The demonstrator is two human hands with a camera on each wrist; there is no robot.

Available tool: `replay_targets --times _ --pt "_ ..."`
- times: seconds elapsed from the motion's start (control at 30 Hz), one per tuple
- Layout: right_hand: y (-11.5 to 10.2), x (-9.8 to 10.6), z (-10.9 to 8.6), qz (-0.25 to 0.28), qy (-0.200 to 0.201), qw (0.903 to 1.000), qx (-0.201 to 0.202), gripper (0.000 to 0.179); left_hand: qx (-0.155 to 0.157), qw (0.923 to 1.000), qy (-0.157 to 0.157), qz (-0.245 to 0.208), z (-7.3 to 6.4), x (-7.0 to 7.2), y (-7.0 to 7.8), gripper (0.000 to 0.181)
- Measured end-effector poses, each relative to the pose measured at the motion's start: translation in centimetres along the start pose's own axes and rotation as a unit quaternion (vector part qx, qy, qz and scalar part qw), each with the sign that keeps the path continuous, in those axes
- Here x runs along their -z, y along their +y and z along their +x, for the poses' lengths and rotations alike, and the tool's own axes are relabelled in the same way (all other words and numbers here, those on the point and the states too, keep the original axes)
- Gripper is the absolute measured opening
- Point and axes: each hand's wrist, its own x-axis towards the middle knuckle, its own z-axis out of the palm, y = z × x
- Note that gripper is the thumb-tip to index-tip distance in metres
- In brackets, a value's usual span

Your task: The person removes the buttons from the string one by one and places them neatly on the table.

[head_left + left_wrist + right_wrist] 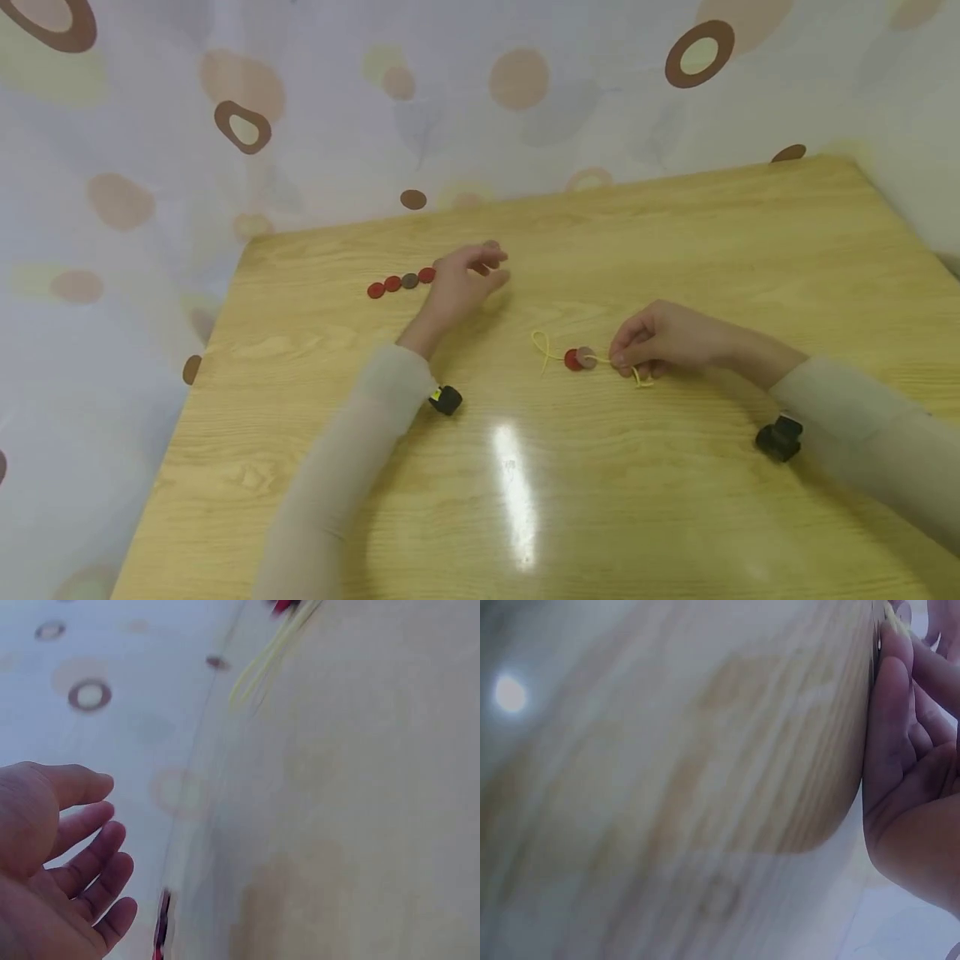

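Note:
My right hand (pixel 667 337) pinches a yellow string (pixel 600 359) between thumb and fingers, and the string's short end hangs past the fingertips. On the string sit a red disc (pixel 572 360) and a brownish-grey disc (pixel 587 358), overlapping each other. The string's far end curls in a loop on the table, left of the discs. My left hand (pixel 461 283) hovers beside a row of flat discs with fingers loosely bent and nothing held, as the hand (pixel 67 862) in the left wrist view also shows. A brownish disc (pixel 491 244) peeks out behind its fingertips.
The row left of the left hand has red discs (pixel 376 290) and a grey disc (pixel 409 281); the hand hides part of it. All lie on a wood-grain table (pixel 637 500) bordered by a patterned curtain (pixel 465 125). Black wrist cameras (pixel 447 401) hang under both sleeves.

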Motion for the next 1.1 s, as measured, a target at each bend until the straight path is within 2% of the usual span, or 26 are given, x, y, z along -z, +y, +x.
replay_targets --times 0.07,0.17,0.3,0.37,0.5,0.7,0.87,1.1 --pt "0.0 0.4 0.1 0.008 -0.008 0.9999 -0.009 0.017 -0.004 0.9992 -0.031 0.025 -1.5 -0.8 0.8 0.031" --pt "0.1 0.9 0.3 0.021 -0.017 0.9993 -0.027 0.02 -0.031 0.9946 -0.074 0.066 -3.4 -2.3 1.9 0.033" --pt "0.2 1.8 0.5 0.035 -0.031 0.9973 -0.056 0.023 -0.084 0.9807 -0.121 0.129 -4.9 -4.4 3.4 0.043" --pt "0.1 2.3 0.5 0.043 -0.038 0.9961 -0.067 0.025 -0.106 0.9703 -0.136 0.169 -5.0 -5.2 4.0 0.048" --pt "-0.2 3.1 0.5 0.06 -0.049 0.994 -0.076 0.026 -0.126 0.9544 -0.15 0.225 -4.9 -6.3 4.8 0.049" --pt "0.1 3.2 0.2 0.083 -0.059 0.992 -0.075 0.025 -0.133 0.9415 -0.168 0.26 -4.4 -7.2 5.3 0.038" --pt "0.2 2.8 0.1 0.094 -0.063 0.9911 -0.07 0.024 -0.13 0.9372 -0.181 0.268 -4.3 -7.3 5.4 0.028" --pt "0.1 2.7 -0.2 0.09 -0.054 0.9919 -0.071 0.025 -0.134 0.9423 -0.174 0.253 -4.3 -7.3 5.5 0.024"
